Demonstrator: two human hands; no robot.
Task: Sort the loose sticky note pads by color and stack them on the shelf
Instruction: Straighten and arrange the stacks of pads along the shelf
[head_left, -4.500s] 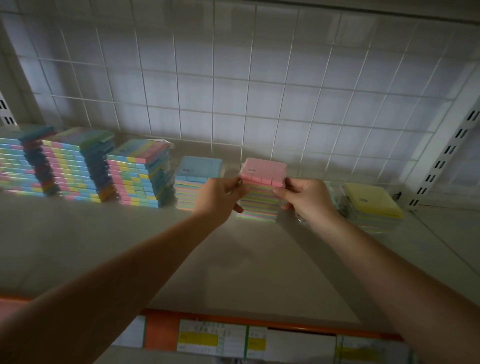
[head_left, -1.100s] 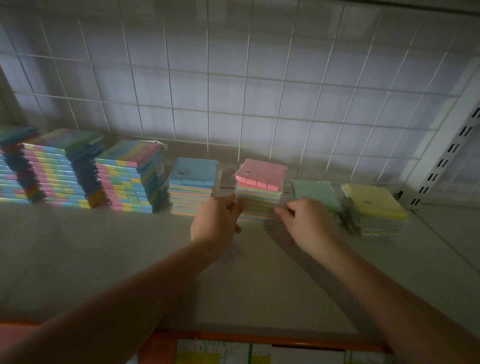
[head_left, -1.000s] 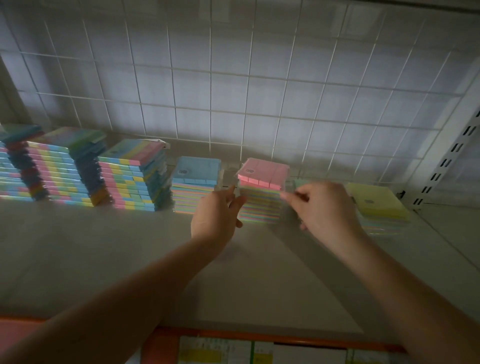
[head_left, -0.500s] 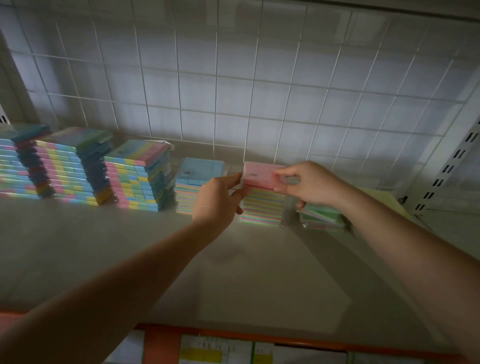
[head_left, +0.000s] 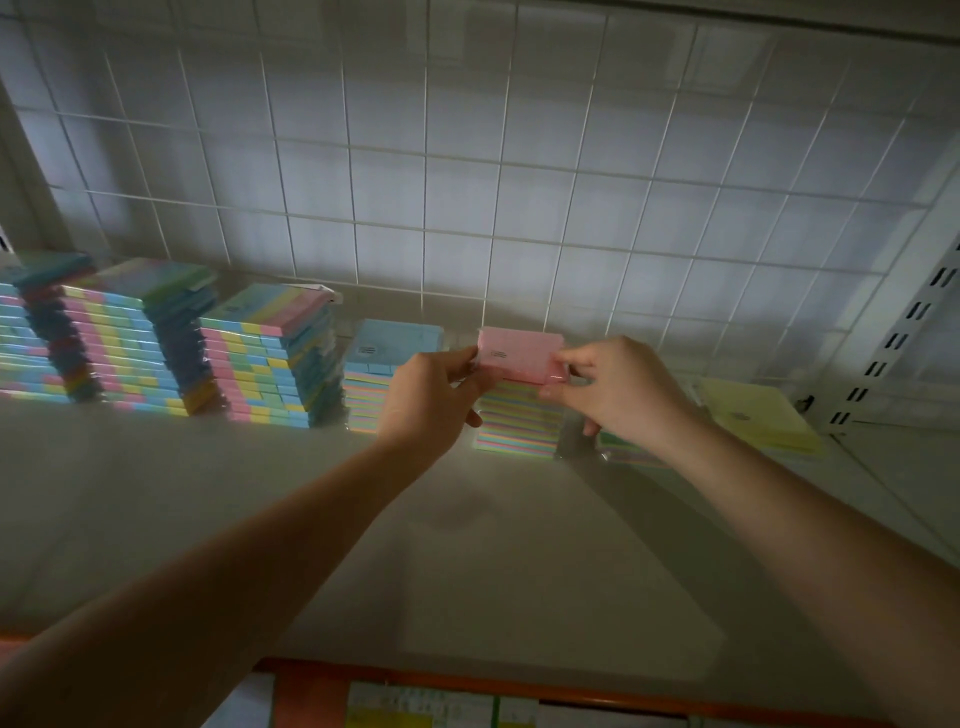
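**Pink pad held at both ends above the middle stack**

Both hands meet at a pink sticky note pad (head_left: 519, 354). The left hand (head_left: 431, 400) pinches its left edge between thumb and fingers, and the right hand (head_left: 618, 392) pinches its right edge, so each grip is narrow and closed on the pad. The pad sits level at the top of the pastel striped stack (head_left: 517, 423) on the shelf (head_left: 208, 499) (whether it rests on the stack or hangs just above it cannot be told).

Just left of that stack stands a shorter one topped with a blue pad (head_left: 397, 343). Further left are three taller multicoloured stacks (head_left: 270, 353). To the right, behind the right wrist, lies a low pile with green edges (head_left: 623, 452), and beyond it a yellow pad pile (head_left: 758, 415). A white wire grid (head_left: 467, 197) backs the shelf.
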